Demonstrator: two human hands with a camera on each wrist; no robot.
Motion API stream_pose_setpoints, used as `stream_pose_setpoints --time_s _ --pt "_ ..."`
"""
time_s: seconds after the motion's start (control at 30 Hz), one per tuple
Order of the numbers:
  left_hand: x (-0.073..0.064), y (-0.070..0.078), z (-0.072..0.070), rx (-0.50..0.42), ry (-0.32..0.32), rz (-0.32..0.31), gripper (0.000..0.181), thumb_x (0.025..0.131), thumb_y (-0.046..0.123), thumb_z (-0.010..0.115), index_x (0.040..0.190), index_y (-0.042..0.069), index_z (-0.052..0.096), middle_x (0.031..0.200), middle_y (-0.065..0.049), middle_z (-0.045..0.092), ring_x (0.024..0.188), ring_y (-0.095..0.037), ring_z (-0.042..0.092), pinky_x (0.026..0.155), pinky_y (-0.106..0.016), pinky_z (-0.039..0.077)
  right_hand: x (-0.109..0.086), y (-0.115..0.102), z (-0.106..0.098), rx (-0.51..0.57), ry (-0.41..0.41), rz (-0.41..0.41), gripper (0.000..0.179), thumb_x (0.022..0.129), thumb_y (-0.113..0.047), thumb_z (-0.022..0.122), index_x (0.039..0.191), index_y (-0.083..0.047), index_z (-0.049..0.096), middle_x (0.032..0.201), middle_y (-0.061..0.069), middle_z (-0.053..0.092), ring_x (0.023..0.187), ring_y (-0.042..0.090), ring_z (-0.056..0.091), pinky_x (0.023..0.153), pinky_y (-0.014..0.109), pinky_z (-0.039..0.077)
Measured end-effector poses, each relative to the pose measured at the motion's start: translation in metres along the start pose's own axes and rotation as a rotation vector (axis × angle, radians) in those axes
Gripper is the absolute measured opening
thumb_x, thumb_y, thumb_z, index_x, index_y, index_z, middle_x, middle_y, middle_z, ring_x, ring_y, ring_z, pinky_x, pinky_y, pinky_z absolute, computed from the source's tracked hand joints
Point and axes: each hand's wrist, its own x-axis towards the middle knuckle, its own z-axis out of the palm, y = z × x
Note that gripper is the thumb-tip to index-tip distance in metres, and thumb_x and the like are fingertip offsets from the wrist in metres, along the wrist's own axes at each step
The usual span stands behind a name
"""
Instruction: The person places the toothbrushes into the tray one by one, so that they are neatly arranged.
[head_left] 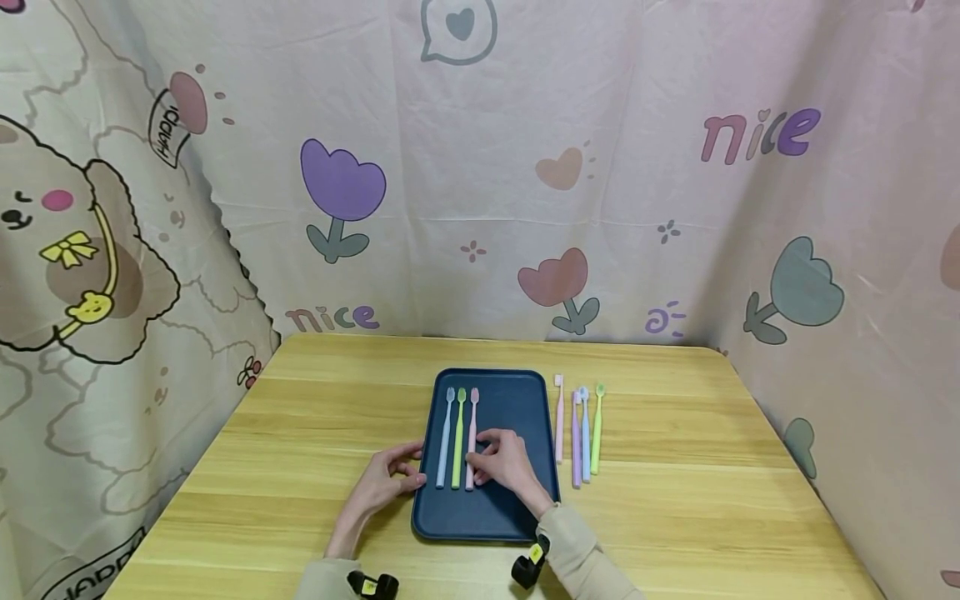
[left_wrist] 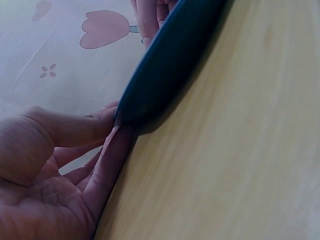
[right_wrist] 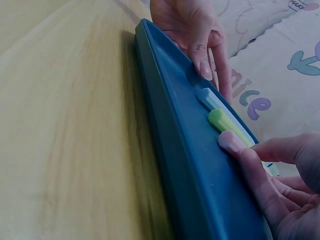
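Observation:
A dark blue tray (head_left: 517, 508) lies on the table with three toothbrushes side by side in its left half: a light blue toothbrush (head_left: 444, 450), a green toothbrush (head_left: 458, 442) and a pink toothbrush (head_left: 472, 425). My right hand (head_left: 510, 462) reaches over the tray and pinches the pink toothbrush near the lower end of its handle. In the right wrist view, thumb and fingers meet at that pink handle end (right_wrist: 231, 142). At the tray's left side, my left hand (head_left: 386, 483) holds the rim. The left wrist view shows its thumb and fingers (left_wrist: 107, 155) at the tray's edge.
Right of the tray, several more toothbrushes lie on the wooden table (head_left: 690, 467): a pink one (head_left: 559, 425), a purple one (head_left: 576, 450), a blue one (head_left: 586, 442) and a green one (head_left: 597, 437). A printed curtain (head_left: 465, 167) hangs behind the table and at both sides.

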Motion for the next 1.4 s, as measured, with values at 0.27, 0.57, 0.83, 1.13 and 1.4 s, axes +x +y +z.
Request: stream_pose_setpoints --time_s 0.27,0.57,0.83,1.13,1.4 --pt "-0.0007 0.0020 0.0004 0.000 0.003 -0.006 0.062 0.085 0.000 0.074 0.141 -0.012 0.050 0.125 -0.031 0.059 0.079 -0.006 0.061 0.064 -0.019 0.050 -0.0004 -0.0004 -0.0003 0.004 -0.003 -0.010 0.042 0.089 -0.008 0.073 0.124 0.011 0.062 0.075 0.017 0.075 0.051 0.015 0.069 0.052 0.032 0.058" --pt "-0.0007 0.0019 -0.0019 -0.001 -0.001 -0.018 0.062 0.085 0.000 0.074 0.142 -0.010 0.049 0.127 -0.031 0.058 0.080 -0.006 0.060 0.065 -0.019 0.050 -0.0006 -0.0011 0.0001 0.006 -0.004 0.007 0.042 0.089 -0.008 0.073 0.125 0.010 0.062 0.074 0.015 0.075 0.050 0.010 0.067 0.052 0.031 0.058" --pt "-0.0009 0.0027 -0.0002 0.004 -0.001 -0.012 0.062 0.086 0.001 0.074 0.141 -0.011 0.049 0.126 -0.031 0.058 0.078 -0.005 0.060 0.064 -0.020 0.050 0.0000 -0.0006 -0.0001 0.000 0.000 0.002 0.042 0.089 -0.009 0.073 0.125 0.010 0.062 0.074 0.015 0.075 0.051 0.012 0.068 0.052 0.032 0.058" --pt "-0.0017 0.0032 -0.0017 -0.004 -0.011 -0.012 0.063 0.086 0.001 0.074 0.142 -0.011 0.048 0.128 -0.032 0.058 0.081 -0.007 0.061 0.065 -0.020 0.050 0.0003 -0.0010 0.0000 0.016 0.005 0.006 0.043 0.088 -0.008 0.075 0.124 0.010 0.062 0.075 0.018 0.075 0.053 0.020 0.070 0.053 0.033 0.059" --pt "-0.0001 0.0009 -0.0012 0.004 -0.004 -0.011 0.062 0.086 0.000 0.074 0.142 -0.011 0.049 0.127 -0.032 0.058 0.080 -0.006 0.061 0.065 -0.020 0.050 -0.0004 -0.0009 0.0003 0.020 0.004 0.009 0.043 0.088 -0.008 0.074 0.124 0.010 0.062 0.075 0.018 0.075 0.052 0.018 0.070 0.053 0.032 0.058"
